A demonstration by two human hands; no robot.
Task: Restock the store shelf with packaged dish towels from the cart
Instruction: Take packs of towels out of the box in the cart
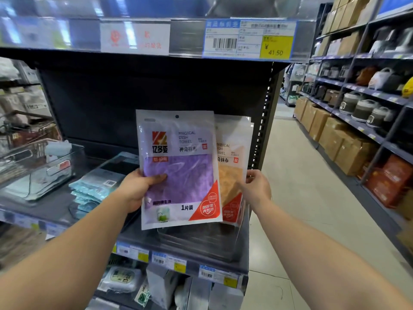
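A purple dish towel pack [178, 166] stands upright in front of the dark shelf [138, 240]. My left hand [138, 189] grips its left edge, thumb across the front. Behind it and to the right stands an orange dish towel pack [232, 171], partly hidden by the purple one. My right hand [257, 186] pinches the orange pack's right edge. Both packs hang over a clear plastic bin [201, 240] on the shelf's right end. The cart itself cannot be made out for certain.
Teal packaged cloths [89, 191] lie stacked on the shelf to the left. A clear bin [33, 162] stands further left. Price labels [169, 262] line the shelf edge. An aisle floor [297, 198] runs on the right, past shelves of rice cookers [362, 108] and cardboard boxes [344, 144].
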